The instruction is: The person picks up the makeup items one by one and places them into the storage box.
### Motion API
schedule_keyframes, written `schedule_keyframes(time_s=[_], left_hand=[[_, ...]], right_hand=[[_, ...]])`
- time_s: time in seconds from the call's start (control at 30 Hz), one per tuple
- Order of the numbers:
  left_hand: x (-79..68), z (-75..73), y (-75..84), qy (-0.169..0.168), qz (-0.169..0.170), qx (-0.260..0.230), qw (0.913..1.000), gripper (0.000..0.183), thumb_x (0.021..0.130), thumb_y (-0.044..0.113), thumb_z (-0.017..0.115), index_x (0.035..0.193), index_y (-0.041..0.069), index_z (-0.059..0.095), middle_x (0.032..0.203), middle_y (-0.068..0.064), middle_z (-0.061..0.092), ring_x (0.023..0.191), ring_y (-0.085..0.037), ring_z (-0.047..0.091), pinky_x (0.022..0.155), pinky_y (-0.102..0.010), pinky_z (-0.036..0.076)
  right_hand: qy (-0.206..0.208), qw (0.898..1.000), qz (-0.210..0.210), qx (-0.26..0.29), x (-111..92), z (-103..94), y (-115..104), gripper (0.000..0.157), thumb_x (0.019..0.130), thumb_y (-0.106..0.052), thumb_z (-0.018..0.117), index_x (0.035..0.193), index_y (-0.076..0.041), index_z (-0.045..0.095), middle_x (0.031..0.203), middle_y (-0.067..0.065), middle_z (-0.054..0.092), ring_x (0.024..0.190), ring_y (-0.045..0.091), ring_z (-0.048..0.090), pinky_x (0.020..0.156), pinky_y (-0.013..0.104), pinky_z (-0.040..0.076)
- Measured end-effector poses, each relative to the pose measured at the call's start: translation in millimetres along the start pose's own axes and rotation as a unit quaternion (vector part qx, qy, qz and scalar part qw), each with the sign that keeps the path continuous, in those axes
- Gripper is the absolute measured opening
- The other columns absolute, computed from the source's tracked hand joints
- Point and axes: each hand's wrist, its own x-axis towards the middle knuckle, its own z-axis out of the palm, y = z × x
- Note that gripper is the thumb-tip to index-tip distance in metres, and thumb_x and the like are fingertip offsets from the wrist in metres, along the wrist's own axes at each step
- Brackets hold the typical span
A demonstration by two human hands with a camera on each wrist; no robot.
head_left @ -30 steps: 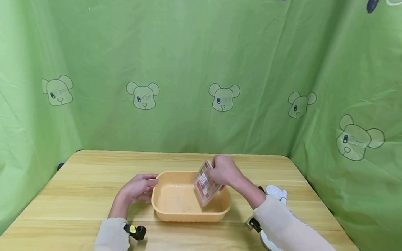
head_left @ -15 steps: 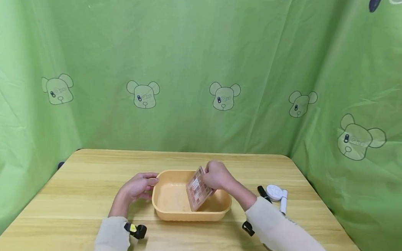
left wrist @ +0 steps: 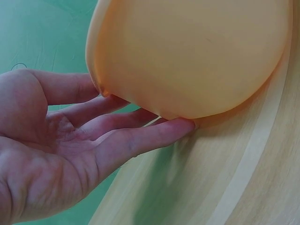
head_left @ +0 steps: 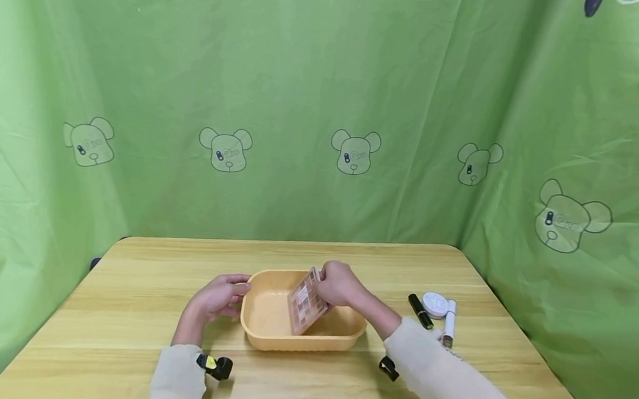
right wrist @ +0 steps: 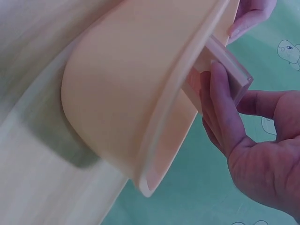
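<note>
An orange plastic basin (head_left: 268,318) sits mid-table. My left hand (head_left: 219,294) holds its left end: in the left wrist view the thumb reaches the rim and the fingers (left wrist: 140,136) lie along the outside wall. My right hand (head_left: 342,284) pinches an eyeshadow palette (head_left: 303,305) with a grid of pink and brown squares. Tilted, the palette reaches down inside the basin. From the right wrist view, thumb and fingers (right wrist: 225,103) grip the palette's upper edge (right wrist: 234,70), while its lower part is hidden behind the basin wall.
Right of the basin lie a black tube (head_left: 421,310), a round white compact (head_left: 435,304) and a white tube with a brown end (head_left: 450,320). The right sleeve (head_left: 435,371) passes close to them. Green curtain (head_left: 286,209) surrounds the wooden table (head_left: 184,252).
My right hand has moved left and lower with the palette, deeper into the basin. The sleeve has shifted, uncovering the black tube and hiding a round item. The left hand stays put.
</note>
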Motion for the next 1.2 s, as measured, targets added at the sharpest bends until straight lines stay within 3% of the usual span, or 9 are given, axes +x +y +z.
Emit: schedule_keyframes(time_s=[0.27,0.43,0.6,0.87,1.2], left_hand=[[-1.4,0.5,2.1,-0.004,-0.001,0.0,1.0,0.043,0.097,0.015,0.05,0.137,-0.001,0.045,0.122,-0.022,0.058,0.103,-0.03,0.06,0.078,-0.043,0.057],[-0.4,0.1,1.4,-0.005,0.0,0.002,1.0,0.044,0.098,0.015,0.049,0.138,-0.001,0.044,0.122,-0.022,0.057,0.103,-0.03,0.06,0.078,-0.043,0.057],[0.0,-0.3,-0.1,-0.006,0.0,0.002,1.0,0.044,0.098,0.015,0.049,0.138,-0.001,0.044,0.122,-0.023,0.057,0.102,-0.03,0.06,0.078,-0.042,0.057],[-0.9,-0.2,-1.1,-0.008,0.004,0.0,1.0,0.045,0.097,0.014,0.05,0.139,-0.002,0.042,0.123,-0.025,0.056,0.102,-0.03,0.06,0.079,-0.043,0.057],[0.4,0.9,0.5,-0.002,0.001,-0.004,1.0,0.043,0.097,0.015,0.05,0.137,-0.001,0.045,0.121,-0.023,0.058,0.1,-0.028,0.061,0.078,-0.042,0.057]], right_hand=[[-0.007,1.0,-0.001,0.003,1,7.4,-2,0.014,0.088,-0.004,0.054,0.077,0.003,0.055,0.07,0.013,0.061,0.051,0.02,0.064,0.047,0.031,0.057],[-0.01,1.0,0.006,-0.019,2,11.9,-3,0.017,0.09,-0.009,0.056,0.076,0.001,0.058,0.067,0.009,0.062,0.052,0.022,0.065,0.05,0.034,0.057],[-0.018,1.0,0.011,-0.018,2,15.3,-3,0.02,0.091,-0.011,0.056,0.075,0.001,0.059,0.064,0.009,0.063,0.055,0.027,0.067,0.042,0.028,0.053],[-0.044,0.998,0.045,0.008,0,17.9,-2,0.019,0.093,-0.01,0.054,0.082,0.004,0.059,0.065,0.014,0.065,0.05,0.029,0.066,0.054,0.042,0.058],[-0.052,0.997,0.047,-0.03,-3,19.6,-4,0.017,0.089,-0.003,0.053,0.076,0.005,0.059,0.064,0.016,0.063,0.055,0.031,0.068,0.056,0.04,0.059]])
